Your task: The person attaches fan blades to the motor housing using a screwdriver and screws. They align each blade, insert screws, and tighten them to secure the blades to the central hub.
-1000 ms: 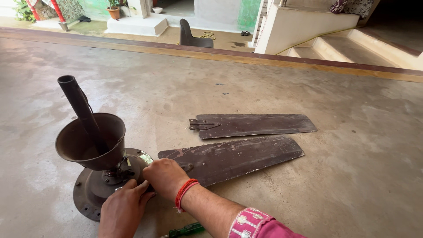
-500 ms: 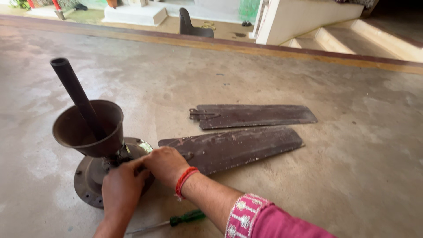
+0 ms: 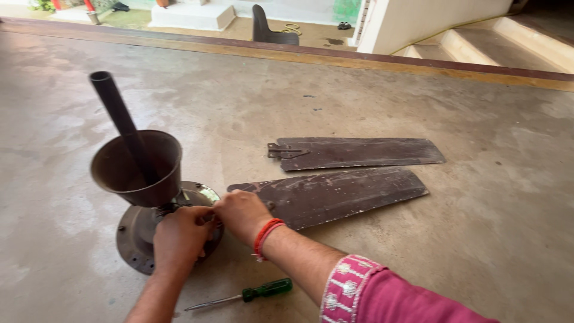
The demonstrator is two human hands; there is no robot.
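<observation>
While my view tilts down over the concrete floor, a green-handled screwdriver lies nearest me, untouched, just in front of my forearms. My right arm, in a pink embroidered sleeve with a red thread band at the wrist, angles in from the lower right. My right hand and left hand meet knuckle to knuckle over the rim of the round fan motor, both curled tight in a pinching grip on a part too hidden to identify. Behind the hands the brown cup-shaped canopy and its tilted rod stand up. One fan blade reaches the motor; another blade lies apart beyond.
</observation>
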